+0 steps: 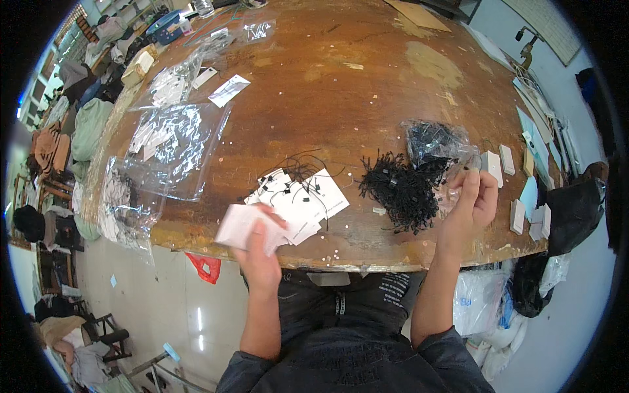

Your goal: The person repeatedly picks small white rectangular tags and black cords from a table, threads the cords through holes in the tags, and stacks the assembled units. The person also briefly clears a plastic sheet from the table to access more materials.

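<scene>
My left hand [261, 252] grips a small stack of pale cards [239, 226] at the table's front edge, thumb on top. Just beyond it lies a fanned pile of white hang tags [303, 213], with thin black strings [303, 169] looped out of their far side. A heap of black tag strings [396, 190] sits to the right of the tags. My right hand [477, 200] is raised past that heap, thumb and fingertips pinched together. Whatever is between them is too small to make out. Behind the heap is a clear bag of black strings [436, 139].
Clear plastic bags [180, 147] with white tags spread along the table's left side. Small white boxes [493, 167] stand at the right edge. A blue basin [164, 27] is at the far left. The worn wooden table [308, 98] ends just before my body.
</scene>
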`<action>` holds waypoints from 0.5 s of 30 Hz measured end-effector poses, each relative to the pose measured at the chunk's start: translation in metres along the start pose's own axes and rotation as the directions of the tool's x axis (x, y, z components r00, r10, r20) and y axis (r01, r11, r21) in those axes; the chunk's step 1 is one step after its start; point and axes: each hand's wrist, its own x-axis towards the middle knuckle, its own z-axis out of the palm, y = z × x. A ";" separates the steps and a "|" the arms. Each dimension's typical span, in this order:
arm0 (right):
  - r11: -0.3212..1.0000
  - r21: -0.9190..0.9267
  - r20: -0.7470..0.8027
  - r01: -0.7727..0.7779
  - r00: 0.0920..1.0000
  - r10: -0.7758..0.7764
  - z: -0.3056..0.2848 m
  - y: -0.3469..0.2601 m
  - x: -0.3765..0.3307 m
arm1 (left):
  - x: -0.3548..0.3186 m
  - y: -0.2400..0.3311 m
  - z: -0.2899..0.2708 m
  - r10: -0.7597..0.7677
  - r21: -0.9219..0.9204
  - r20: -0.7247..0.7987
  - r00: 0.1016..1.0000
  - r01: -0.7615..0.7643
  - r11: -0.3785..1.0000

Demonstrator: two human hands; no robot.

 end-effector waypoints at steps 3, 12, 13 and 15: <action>0.996 -0.080 0.441 0.049 0.897 -0.009 0.011 -0.012 -0.019 | -0.016 -0.005 0.018 -0.129 0.013 0.363 0.923 0.133 0.991; 0.991 -0.063 0.841 0.120 0.541 -0.012 0.016 -0.016 -0.048 | -0.029 -0.007 0.021 -0.501 0.223 0.551 0.668 0.461 0.859; 0.992 -0.037 0.850 0.118 0.526 -0.031 0.012 -0.016 -0.044 | -0.029 -0.007 0.019 -0.500 0.213 0.538 0.678 0.464 0.860; 0.997 -0.018 0.891 0.070 0.453 -0.015 0.004 -0.014 -0.036 | -0.028 -0.007 0.015 -0.488 0.171 0.516 0.705 0.473 0.864</action>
